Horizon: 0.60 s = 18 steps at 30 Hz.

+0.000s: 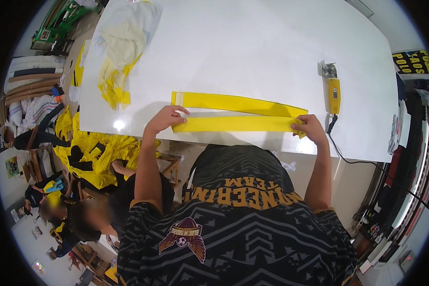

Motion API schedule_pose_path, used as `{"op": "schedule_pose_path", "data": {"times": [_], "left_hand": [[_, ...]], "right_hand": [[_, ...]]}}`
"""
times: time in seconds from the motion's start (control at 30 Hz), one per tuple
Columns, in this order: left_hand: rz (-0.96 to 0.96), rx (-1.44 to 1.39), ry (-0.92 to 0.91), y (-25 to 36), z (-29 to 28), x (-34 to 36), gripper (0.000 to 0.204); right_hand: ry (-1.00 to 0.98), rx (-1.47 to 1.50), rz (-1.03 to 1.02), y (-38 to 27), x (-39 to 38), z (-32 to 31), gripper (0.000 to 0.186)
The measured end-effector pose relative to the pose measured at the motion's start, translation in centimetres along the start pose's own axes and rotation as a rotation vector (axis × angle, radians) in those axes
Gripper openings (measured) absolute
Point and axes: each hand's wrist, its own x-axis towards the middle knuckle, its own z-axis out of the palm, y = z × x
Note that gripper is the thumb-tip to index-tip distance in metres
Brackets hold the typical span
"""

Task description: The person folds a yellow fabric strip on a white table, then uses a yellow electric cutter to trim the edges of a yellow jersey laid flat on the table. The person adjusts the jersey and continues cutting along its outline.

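Head view. Near strip (233, 124), yellow: one, spanning between the fingers of both hands at the table's near edge. Right hand (312, 128): fingertips pinching its right end. Left hand (164, 120): at its left end, index finger extended; whether gripping, cannot tell. Far strip (233, 103), yellow, pale band at left end: just beyond the fingers. Table (252, 52), white: beneath them. Cutter (334, 95), yellow, small label on body: right of the right fingers and beyond; cord (348, 158) dark. Cloth (121, 47), pale and yellow: beyond the left fingers, leftward. Pile (97, 152), yellow and black cloth: left of the left fingers. Shirt (233, 233), black, gold lettering, winged badge (182, 240): nearer than the fingers. Banner (413, 62), black, yellow lettering: far right of the right fingers.
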Motion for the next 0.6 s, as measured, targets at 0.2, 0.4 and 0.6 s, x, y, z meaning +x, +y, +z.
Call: {"op": "schedule_pose_path", "data": {"times": [0.2, 0.4, 0.6], "left_hand": [[0.027, 0.231, 0.376, -1.6, 1.6, 2.1, 0.050], [-0.027, 0.390, 0.551, -2.0, 1.3, 0.9, 0.051], [-0.030, 0.424, 0.452, -1.2, 1.3, 1.1, 0.044]], "right_hand": [[0.250, -0.082, 0.001, 3.6, 2.0, 3.5, 0.049], [0.338, -0.138, -0.031, 3.1, 2.2, 4.7, 0.048], [0.276, -0.149, -0.041, 1.8, 2.0, 5.2, 0.049]]}}
